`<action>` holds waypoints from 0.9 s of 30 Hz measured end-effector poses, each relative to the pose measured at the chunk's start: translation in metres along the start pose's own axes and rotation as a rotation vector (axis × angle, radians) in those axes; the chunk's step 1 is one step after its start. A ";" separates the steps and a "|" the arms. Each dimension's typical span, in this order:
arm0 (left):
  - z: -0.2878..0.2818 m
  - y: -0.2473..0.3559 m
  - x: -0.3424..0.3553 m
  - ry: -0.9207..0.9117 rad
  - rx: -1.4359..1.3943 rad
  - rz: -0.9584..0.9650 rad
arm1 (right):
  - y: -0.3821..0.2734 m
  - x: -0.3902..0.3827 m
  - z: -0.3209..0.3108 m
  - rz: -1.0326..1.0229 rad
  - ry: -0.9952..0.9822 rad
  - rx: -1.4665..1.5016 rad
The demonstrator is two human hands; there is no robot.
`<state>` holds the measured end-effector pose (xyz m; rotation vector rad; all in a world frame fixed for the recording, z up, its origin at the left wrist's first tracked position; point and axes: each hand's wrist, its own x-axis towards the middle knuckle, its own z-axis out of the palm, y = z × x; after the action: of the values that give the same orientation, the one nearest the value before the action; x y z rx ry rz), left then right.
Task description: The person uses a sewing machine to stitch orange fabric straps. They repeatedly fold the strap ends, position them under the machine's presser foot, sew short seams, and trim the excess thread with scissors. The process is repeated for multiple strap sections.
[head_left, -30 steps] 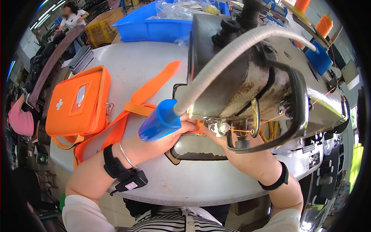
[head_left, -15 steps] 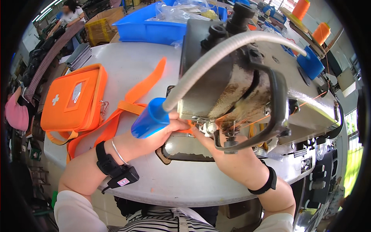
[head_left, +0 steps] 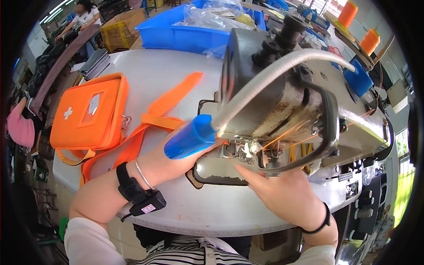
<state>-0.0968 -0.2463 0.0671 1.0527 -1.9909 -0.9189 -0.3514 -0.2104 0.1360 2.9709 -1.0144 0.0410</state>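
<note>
My left hand [head_left: 176,155] lies at the sewing machine [head_left: 260,84], its fingers mostly covered by the blue shade [head_left: 191,138] of a bendy lamp. An orange strap [head_left: 161,121] runs into this hand, and a bit of orange shows at its fingertips beside the needle area; the fingers look closed on it. My right hand [head_left: 287,192] is near the front of the machine bed, index finger stretched out, with nothing seen in it. Part of that hand is behind the machine's black curved bar [head_left: 333,128]. From the strap, orange webbing leads to an orange bag [head_left: 88,112] with a white cross.
A blue bin [head_left: 176,37] with clear plastic bags stands behind the table [head_left: 145,212]. Orange thread spools [head_left: 370,42] are at the back right, with thread leading to the machine. Dark flat pieces [head_left: 95,64] lie at the far left. Another person [head_left: 86,17] works beyond them.
My right hand has drawn back from the needle area toward me and its fingertips have come away from the left hand's. The whole view has shifted slightly, moving the machine rightward in it.
</note>
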 end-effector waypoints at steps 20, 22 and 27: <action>0.003 0.009 0.026 0.184 0.269 0.125 | 0.324 -0.313 -0.013 1.000 0.846 -0.017; 0.001 0.010 0.026 0.199 0.225 0.137 | 0.305 -0.325 0.035 1.360 0.935 0.492; 0.011 -0.004 0.030 0.204 0.258 0.060 | 0.318 -0.328 0.001 1.050 1.152 0.458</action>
<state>-0.1171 -0.2715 0.0657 1.1703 -1.9906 -0.5089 -0.8050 -0.2618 0.1242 1.5821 -2.1273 1.8051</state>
